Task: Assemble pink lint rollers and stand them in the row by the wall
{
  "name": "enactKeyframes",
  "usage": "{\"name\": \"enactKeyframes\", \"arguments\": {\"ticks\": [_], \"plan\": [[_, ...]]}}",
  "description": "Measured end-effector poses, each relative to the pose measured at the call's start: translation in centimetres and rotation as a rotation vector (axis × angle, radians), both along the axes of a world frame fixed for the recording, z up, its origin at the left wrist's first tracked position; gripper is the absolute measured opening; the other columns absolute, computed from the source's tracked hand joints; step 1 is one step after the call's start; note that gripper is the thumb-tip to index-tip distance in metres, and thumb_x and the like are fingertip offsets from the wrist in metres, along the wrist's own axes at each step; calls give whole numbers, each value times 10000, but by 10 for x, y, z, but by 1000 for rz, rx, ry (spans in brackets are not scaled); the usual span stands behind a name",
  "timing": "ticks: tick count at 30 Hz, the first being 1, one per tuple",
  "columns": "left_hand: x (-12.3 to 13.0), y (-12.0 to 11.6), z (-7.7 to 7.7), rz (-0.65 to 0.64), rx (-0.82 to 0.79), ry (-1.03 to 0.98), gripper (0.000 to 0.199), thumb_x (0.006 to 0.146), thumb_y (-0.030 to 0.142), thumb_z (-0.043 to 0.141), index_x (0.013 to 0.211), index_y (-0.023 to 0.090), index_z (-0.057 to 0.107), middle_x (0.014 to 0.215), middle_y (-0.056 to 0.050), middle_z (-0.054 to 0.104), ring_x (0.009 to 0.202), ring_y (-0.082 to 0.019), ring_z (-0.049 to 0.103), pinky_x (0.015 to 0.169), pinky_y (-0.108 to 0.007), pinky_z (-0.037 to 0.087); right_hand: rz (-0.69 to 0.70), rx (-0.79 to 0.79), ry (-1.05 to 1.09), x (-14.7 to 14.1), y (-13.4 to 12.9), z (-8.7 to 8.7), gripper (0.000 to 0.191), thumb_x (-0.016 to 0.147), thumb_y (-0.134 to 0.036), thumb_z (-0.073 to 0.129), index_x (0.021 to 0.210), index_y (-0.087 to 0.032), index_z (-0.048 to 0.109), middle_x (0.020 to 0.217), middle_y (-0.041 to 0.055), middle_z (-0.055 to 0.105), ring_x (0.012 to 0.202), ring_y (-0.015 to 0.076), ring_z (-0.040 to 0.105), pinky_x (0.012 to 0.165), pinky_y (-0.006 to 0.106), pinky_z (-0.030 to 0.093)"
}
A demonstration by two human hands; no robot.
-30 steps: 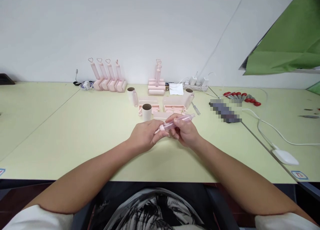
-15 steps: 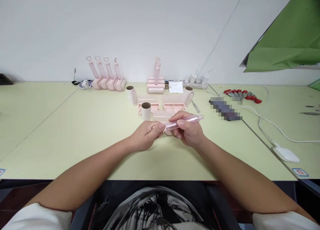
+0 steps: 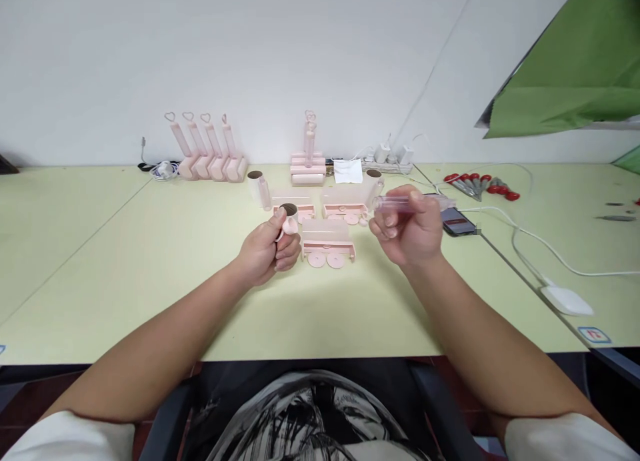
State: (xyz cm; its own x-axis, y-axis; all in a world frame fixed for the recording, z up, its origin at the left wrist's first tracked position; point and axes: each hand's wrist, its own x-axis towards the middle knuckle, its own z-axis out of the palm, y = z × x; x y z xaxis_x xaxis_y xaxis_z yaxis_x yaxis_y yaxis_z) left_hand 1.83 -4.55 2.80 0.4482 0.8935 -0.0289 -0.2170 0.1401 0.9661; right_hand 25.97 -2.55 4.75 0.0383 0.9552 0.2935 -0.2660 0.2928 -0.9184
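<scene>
My left hand (image 3: 267, 249) is closed around a small pink plastic cap (image 3: 289, 226), held just in front of a cardboard-cored paper roll (image 3: 288, 211). In my right hand (image 3: 413, 231) lies a clear pinkish tube (image 3: 395, 204), a roller handle by its look, gripped between thumb and fingers and pointing sideways. Between the hands, on the table, sits an open pink roller case (image 3: 329, 247) with a translucent cover (image 3: 325, 229). Two pink discs (image 3: 317, 260) lie at its front edge. Another open pink case (image 3: 345, 209) is behind, near my right fingers.
Assembled pink lint rollers (image 3: 213, 166) lean on the wall at the back left, with more (image 3: 309, 174) at the back centre. A phone (image 3: 457, 222), a white cable (image 3: 525, 251) and red-handled tools (image 3: 470, 181) lie right. Two more rolls (image 3: 255, 187) stand behind.
My hands have drawn apart, pulling the pink cap away from the tube. The left went left with the cap; the right rose to the right with the tube, uncovering the front case.
</scene>
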Motion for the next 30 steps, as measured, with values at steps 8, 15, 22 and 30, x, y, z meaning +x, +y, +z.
{"name": "enactKeyframes", "arguments": {"ticks": [8,15,22,30], "plan": [[-24,6,7,187,430,650,485,807,549,580,551,195,369,518,43,324,475,-84,303,486,-253,224,126,20,36,-12,1,-13,380,741,-490,742,792,-263,442,451,-121,436,345,75,337,374,223,275],[-16,-3,4,7,605,1347,275,806,425,526,642,204,512,615,-23,581,559,-172,503,522,-282,258,74,0,-2,-14,2,-13,386,669,-413,816,792,-243,492,446,-121,459,340,71,359,370,219,297],[4,-11,-17,-61,607,1478,178,756,335,511,670,201,590,676,-67,642,597,-220,574,507,-301,267,27,1,-197,-15,3,-26,316,687,-379,812,805,-201,579,498,-89,496,378,80,416,386,234,310],[6,-5,-23,-70,463,1357,300,701,492,670,703,205,583,667,-10,631,588,-169,557,499,-281,293,47,-28,-493,-24,-3,-26,322,659,-348,776,884,-154,654,608,-50,523,535,104,465,496,247,374]]}}
